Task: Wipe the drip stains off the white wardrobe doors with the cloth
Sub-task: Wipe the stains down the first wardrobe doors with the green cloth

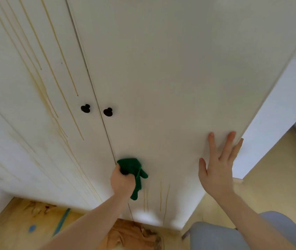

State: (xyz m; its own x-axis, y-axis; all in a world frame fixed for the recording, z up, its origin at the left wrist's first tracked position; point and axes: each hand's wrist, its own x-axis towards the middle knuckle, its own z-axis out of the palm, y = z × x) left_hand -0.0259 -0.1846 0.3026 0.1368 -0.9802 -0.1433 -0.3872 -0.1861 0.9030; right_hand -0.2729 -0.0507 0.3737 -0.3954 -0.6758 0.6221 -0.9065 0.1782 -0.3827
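My left hand (122, 181) grips a bunched green cloth (132, 168) and holds it against the lower part of the right wardrobe door (170, 78), beside the gap between the doors. A loose end of the cloth hangs down past my wrist. My right hand (217, 165) lies flat with spread fingers on the same door near its right edge. A few short yellowish drip stains (161, 197) run down just below and right of the cloth. The left door (35, 73) carries several long yellow-brown streaks from top to bottom.
Two black knobs (85, 108) (108, 112) sit either side of the door gap. On the wooden floor lie a crumpled tan cloth (134, 235), brown floor stains (39, 208) and a blue tape strip (62, 221). My grey-clad knee (215, 235) is at the lower right.
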